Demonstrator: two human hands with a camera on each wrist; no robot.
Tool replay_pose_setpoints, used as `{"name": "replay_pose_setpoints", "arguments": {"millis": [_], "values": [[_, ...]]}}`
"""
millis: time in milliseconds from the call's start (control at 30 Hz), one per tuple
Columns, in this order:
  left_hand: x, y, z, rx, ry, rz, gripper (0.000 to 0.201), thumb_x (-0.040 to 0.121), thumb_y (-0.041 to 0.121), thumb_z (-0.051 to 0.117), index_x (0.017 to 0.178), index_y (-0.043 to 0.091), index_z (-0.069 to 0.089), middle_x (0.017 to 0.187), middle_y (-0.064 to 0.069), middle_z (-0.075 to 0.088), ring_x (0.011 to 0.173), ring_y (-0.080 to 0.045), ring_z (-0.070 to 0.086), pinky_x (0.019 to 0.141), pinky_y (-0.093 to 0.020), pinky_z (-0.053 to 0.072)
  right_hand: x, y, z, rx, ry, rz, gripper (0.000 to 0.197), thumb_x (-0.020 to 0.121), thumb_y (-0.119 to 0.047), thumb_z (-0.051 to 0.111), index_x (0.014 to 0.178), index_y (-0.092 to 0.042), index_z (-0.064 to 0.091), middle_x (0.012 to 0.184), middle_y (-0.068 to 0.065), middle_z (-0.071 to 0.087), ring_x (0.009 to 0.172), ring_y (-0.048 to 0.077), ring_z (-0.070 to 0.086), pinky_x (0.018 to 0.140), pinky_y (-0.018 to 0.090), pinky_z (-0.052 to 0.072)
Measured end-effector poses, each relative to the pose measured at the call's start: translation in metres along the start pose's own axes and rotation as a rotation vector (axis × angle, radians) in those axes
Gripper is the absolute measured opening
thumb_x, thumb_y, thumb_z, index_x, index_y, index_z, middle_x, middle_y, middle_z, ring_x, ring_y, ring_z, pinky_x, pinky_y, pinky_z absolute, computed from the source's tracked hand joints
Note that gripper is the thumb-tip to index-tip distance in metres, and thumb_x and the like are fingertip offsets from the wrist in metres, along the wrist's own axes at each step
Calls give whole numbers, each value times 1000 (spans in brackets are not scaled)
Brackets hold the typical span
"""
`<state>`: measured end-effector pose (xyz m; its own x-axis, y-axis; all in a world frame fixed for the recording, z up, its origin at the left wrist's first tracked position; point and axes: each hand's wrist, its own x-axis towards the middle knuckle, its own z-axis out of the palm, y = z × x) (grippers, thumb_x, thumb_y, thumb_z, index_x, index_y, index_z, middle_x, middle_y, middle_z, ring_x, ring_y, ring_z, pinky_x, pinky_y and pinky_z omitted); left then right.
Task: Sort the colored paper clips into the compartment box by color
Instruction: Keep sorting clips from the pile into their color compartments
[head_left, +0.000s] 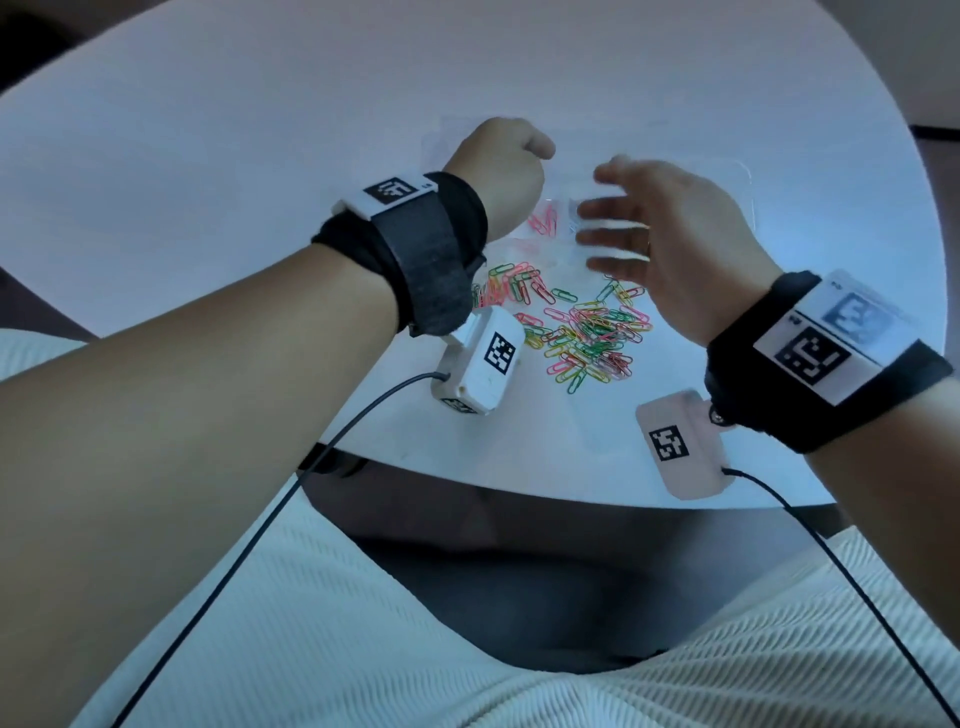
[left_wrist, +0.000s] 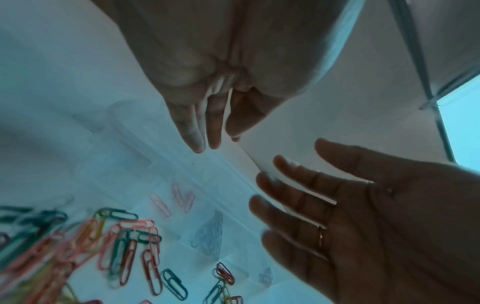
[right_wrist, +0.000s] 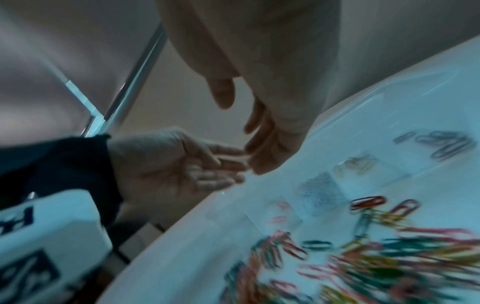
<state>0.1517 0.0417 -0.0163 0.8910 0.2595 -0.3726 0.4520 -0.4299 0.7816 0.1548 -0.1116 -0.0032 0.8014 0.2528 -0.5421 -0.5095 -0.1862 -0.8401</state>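
Both hands are held above the clear compartment box (head_left: 727, 171) at the far side of the white table (head_left: 260, 156); neither touches it, as far as can be seen.

Left hand (head_left: 498, 166): fingers straight and together, pointing down, nothing visibly held in the left wrist view. Right hand (head_left: 660, 234): spread flat, palm turned inward, released, nothing held; a ring is worn.

The pile of paper clips (head_left: 587, 332) lies loose on the table just in front of the box, mixed pink, green, yellow, red. A second smaller clump sits left of it, near the left wrist. A few pink clips (head_left: 543, 221) are already in one compartment; grey, pale and dark ones are seen in neighbouring compartments in the right wrist view. Most of the sorting is judged not yet done.

Risks:
- The box is transparent and the dividers are barely visible, so a clip could be dropped in the wrong cell.
- Clips in the pile overlap and may be hooked together; several colours could be lifted at once.
- The wrist units and their cables (head_left: 363, 410) hang low beside the pile; clips could be swept off or scattered.
- The box could be nudged by a wrist; it is light and probably slides.
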Motion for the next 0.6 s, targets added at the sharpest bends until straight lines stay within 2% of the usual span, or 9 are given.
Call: {"name": "replay_pose_setpoints", "arguments": {"millis": [33, 100, 167, 233, 333, 467, 600], "values": [[-6, 1, -3, 11, 16, 32, 40, 88, -1, 40, 114, 19, 63, 118, -3, 61, 107, -19, 58, 87, -26, 50, -5, 5, -2, -92, -32, -13, 18, 95, -28, 56, 104, -15, 64, 89, 4, 69, 77, 20, 67, 67, 31, 52], [-25, 1, -8, 88, 2, 107, 30, 84, 5, 46, 99, 24, 65, 94, 5, 62, 83, -13, 59, 65, -19, 45, -17, 17, -9, -352, -82, -51, 8, 92, -20, 61, 94, -17, 67, 78, 1, 69, 66, 16, 65, 62, 29, 49], [-47, -3, -9, 231, -36, 164, 22, 80, 10, 53, 89, 26, 65, 80, 12, 59, 70, -6, 55, 57, -15, 39, -24, 32, -17, -707, -107, -124, 5, 87, -20, 66, 86, -23, 70, 73, -5, 69, 64, 10, 61, 62, 23, 47], [-68, -15, -7, 388, -127, 174, 18, 76, 15, 59, 86, 28, 65, 77, 14, 59, 72, -9, 57, 61, -18, 41, -29, 47, -23, -987, -115, -162, 5, 83, -22, 71, 87, -24, 74, 80, -4, 70, 74, 12, 61, 67, 24, 46], [-84, -39, 0, 591, -240, 130, 10, 76, 22, 63, 81, 29, 65, 74, 15, 58, 80, -16, 60, 69, -25, 44, -32, 67, -25, -1141, -137, -187, 8, 82, -27, 74, 87, -24, 78, 87, 1, 74, 83, 20, 63, 75, 31, 51], [-73, -57, 2, 709, -205, 52, 4, 77, 24, 62, 79, 28, 62, 87, 7, 61, 83, -23, 59, 68, -29, 42, -24, 82, -14, -1217, -136, -212, 11, 83, -36, 71, 81, -27, 77, 77, -1, 72, 76, 22, 63, 68, 35, 54], [-56, -51, 3, 748, -189, 111, 9, 79, 20, 58, 83, 28, 61, 85, 8, 60, 79, -22, 56, 66, -29, 37, -18, 91, -1, -1308, -105, -344, 14, 84, -32, 65, 78, -24, 74, 73, 2, 69, 71, 26, 61, 61, 34, 54]]}}
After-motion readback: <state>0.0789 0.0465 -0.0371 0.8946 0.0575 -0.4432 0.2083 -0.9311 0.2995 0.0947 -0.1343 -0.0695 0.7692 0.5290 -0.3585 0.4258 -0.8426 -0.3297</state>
